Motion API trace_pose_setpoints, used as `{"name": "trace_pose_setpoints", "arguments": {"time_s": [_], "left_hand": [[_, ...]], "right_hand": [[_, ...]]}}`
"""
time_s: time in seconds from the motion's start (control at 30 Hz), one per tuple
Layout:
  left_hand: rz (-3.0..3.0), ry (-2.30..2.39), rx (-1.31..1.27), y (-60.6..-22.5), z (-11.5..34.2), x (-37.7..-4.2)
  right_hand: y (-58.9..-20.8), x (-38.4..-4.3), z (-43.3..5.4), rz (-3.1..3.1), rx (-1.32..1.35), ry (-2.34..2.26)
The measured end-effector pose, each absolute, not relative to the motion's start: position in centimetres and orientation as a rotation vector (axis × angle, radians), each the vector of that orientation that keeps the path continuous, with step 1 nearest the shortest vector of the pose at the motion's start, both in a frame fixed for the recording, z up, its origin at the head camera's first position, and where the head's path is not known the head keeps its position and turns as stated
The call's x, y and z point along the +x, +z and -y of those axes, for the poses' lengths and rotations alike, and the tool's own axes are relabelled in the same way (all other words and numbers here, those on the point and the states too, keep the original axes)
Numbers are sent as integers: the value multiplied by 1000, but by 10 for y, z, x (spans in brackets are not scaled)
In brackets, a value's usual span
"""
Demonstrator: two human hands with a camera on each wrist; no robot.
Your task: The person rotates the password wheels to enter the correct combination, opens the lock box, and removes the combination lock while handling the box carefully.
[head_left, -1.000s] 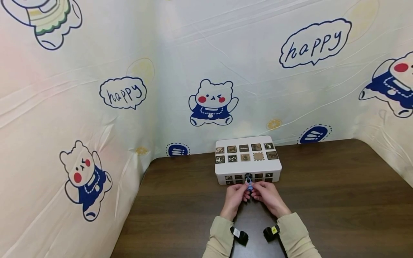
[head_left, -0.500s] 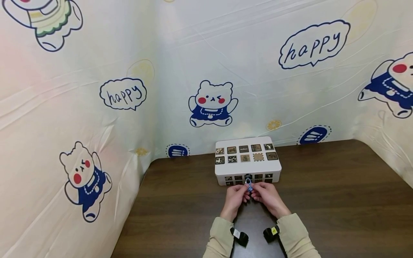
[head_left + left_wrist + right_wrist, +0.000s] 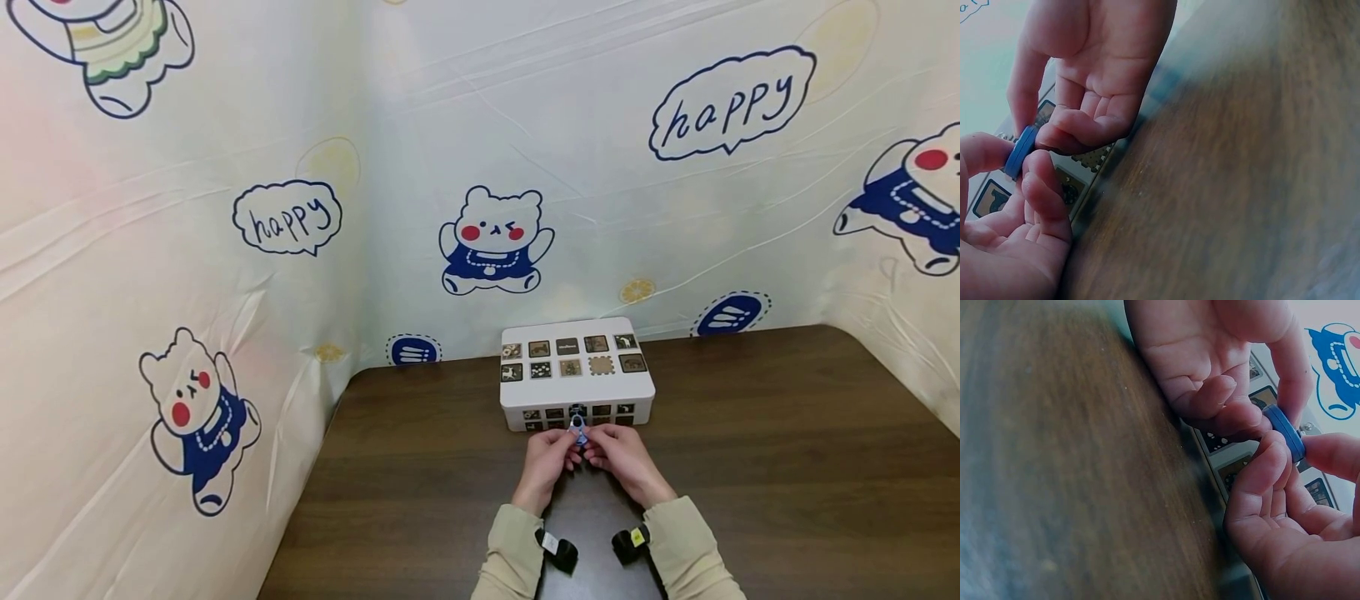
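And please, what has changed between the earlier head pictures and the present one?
Nothing has plainly moved, and nothing was taken or let go. The left hand and the right hand still pinch the blue piece at the front of the white box, which stays on the table.

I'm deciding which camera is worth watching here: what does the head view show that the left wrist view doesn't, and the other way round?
Only the head view: the whole lid of the white box, both beige sleeves, the black wrist devices and the printed bears.

Only the left wrist view: the palms, and the blue piece seen edge-on.

Both: the left hand and right hand pinching that piece, at least part of the box, the brown table and the pale cloth.
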State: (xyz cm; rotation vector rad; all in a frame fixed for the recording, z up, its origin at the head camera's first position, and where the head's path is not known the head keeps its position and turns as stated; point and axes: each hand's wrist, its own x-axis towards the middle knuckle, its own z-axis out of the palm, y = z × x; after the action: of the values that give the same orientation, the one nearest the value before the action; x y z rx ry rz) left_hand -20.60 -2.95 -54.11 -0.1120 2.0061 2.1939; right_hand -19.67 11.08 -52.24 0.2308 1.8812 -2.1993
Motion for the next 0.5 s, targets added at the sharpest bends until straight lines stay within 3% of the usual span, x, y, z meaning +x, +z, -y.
{"name": "trace_pose_setpoints", "arguments": {"time_s": [0.5], "left_hand": [[-1993,2214,-115,-543,29,-207]], "right_hand": [[-522,-197,-110,-1880,238,-2206]]}}
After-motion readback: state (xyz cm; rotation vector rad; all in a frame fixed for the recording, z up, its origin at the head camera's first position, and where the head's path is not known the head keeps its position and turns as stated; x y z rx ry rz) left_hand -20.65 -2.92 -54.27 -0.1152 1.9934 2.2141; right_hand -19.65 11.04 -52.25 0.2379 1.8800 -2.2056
